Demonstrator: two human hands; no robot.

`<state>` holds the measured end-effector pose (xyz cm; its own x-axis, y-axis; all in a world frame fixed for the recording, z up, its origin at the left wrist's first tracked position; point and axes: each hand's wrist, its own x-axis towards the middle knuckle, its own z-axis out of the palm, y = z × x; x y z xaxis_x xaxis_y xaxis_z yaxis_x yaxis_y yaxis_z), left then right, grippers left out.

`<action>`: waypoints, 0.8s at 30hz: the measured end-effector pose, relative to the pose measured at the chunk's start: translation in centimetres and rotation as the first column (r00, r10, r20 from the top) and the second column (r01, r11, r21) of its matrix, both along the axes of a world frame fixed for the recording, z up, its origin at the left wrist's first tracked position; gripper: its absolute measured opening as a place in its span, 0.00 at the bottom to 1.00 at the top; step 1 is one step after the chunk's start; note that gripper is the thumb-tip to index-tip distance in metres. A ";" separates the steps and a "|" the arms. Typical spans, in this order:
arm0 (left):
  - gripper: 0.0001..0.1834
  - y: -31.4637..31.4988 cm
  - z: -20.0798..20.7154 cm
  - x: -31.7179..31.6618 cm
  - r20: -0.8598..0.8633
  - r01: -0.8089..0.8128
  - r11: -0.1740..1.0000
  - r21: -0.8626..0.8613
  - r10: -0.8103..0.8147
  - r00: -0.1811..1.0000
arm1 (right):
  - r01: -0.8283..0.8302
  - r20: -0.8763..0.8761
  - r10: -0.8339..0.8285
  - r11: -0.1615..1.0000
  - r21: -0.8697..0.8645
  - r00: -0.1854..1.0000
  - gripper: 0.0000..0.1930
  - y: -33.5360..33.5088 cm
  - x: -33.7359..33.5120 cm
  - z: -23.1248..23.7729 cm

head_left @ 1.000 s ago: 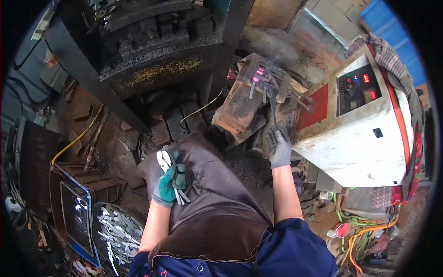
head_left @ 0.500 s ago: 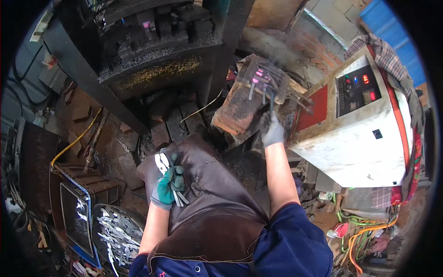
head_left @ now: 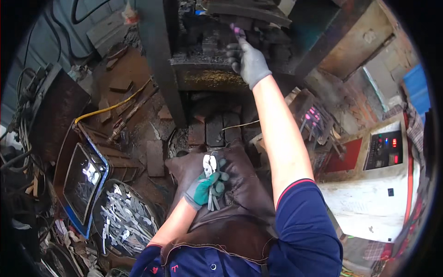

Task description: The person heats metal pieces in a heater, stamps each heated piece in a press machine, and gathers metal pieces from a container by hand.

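Dark, sooty metal formed the press [head_left: 159, 60], and the right hand [head_left: 249, 60], in a grey glove, stretched toward its bed. Just beyond that hand, inside the press, showed a small pink-glowing piece [head_left: 236, 30]. The right fingers were partly curled, some reaching toward the glow; the glove hid the grip, so whether they had hold of a tool, or of anything, could not be told.

In front of the press, the left hand [head_left: 207, 187], gloved in green and grey, was closed around pale plier-shaped pieces [head_left: 210, 165], heads above the fist and thin handles poking out below. Behind them spread a brown apron [head_left: 249, 203]; how many pieces the fist held was unclear.

As for progress, one hot piece was at the press, too small in the view to judge whether it had been shaped. Other glowing bars [head_left: 312, 115] lay to the right of the press, so heated stock apparently remained to be handled. In front of the press and to its left sat a heap of flat grey parts [head_left: 124, 217], none glowing; they looked cold, though whether they were finished did not show. Right of the press, past the bars, stood a white cabinet [head_left: 364, 203] with a lit red display.
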<state>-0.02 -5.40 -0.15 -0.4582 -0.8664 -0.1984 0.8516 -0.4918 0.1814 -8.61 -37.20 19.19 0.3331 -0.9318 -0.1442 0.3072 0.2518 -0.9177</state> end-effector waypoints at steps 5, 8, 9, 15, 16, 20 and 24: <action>0.27 1.9 0.8 2.0 0.039 -0.088 0.996 -0.026 0.089 0.995 | 0.099 -0.038 -0.107 0.979 -0.178 0.994 0.19 10.1 2.4 -4.2; 0.20 0.1 -1.4 0.4 0.036 0.003 0.998 -0.055 -0.001 0.999 | -0.171 -0.339 0.064 0.940 -0.296 0.939 0.18 17.1 4.9 -3.4; 0.15 -0.4 1.2 -0.5 0.105 -0.055 0.998 -0.012 0.056 0.993 | -0.291 -0.386 0.151 0.896 -0.335 0.910 0.18 19.3 6.2 -2.1; 0.14 0.4 -2.6 -0.7 0.142 0.029 0.998 0.061 -0.037 0.989 | -0.287 -0.167 0.244 0.902 -0.324 0.955 0.13 20.7 3.8 -6.4; 0.20 1.0 -0.4 0.2 0.305 0.022 1.000 0.009 -0.023 0.952 | -0.151 -0.178 0.120 0.974 -0.172 0.977 0.12 20.1 1.4 -7.6; 0.25 1.6 1.5 1.6 0.075 -0.093 0.995 0.031 0.090 0.993 | 0.251 0.286 -0.376 0.885 0.391 0.881 0.16 16.1 -10.2 -18.8; 0.24 0.8 0.1 1.1 0.113 -0.060 0.998 -0.034 0.063 0.992 | 0.581 0.344 -0.701 0.711 0.395 0.625 0.15 14.2 -18.4 -16.3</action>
